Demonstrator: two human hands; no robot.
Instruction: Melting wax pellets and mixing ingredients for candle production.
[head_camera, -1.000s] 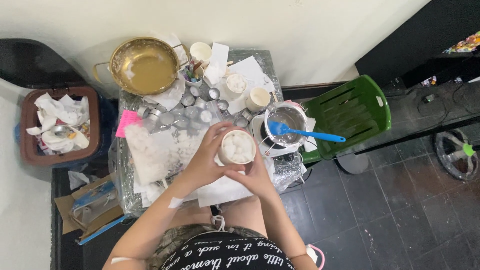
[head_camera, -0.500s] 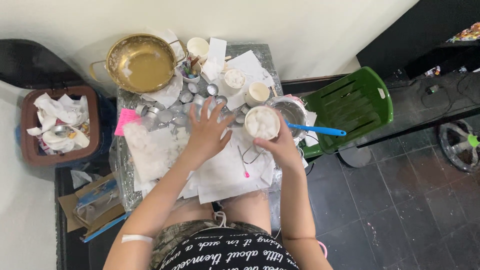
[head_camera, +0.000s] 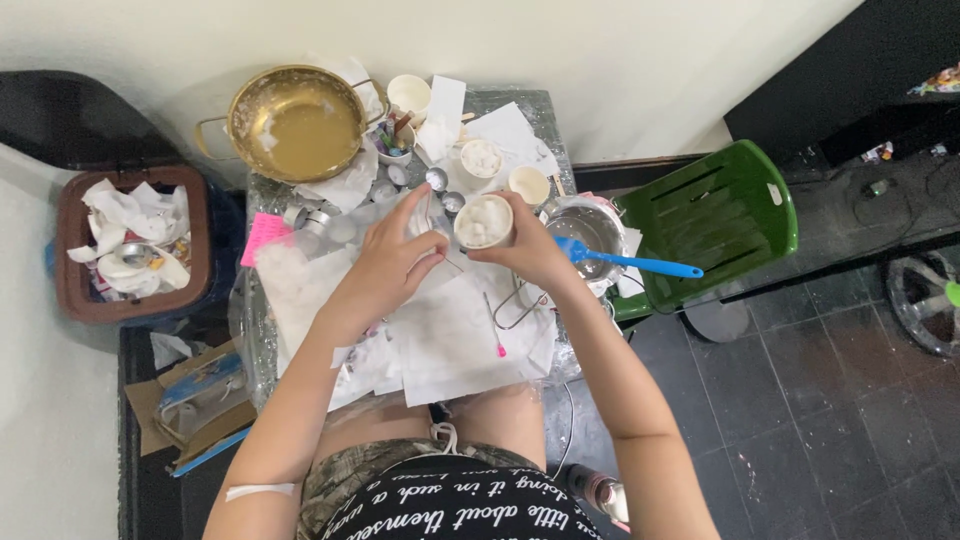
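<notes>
While right hand (head_camera: 530, 255) fingers grip the paper cup (head_camera: 484, 221) of white chunks and left hand (head_camera: 385, 265) fingers spread, tilting may spill chunks onto the bench (head_camera: 540, 120).

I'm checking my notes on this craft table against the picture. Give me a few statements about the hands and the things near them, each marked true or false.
1. The right hand holds a paper cup filled with white chunks. True.
2. The blue spatula lies in the gold bowl. False: its head rests in the small metal pot, right of the cup; the gold bowl sits at the table's far left corner.
3. The left hand is beside the cup, over the white papers. True.
4. The green chair stands to the left of the table. False: it stands to the right; a brown bin of crumpled paper is on the left.
</notes>
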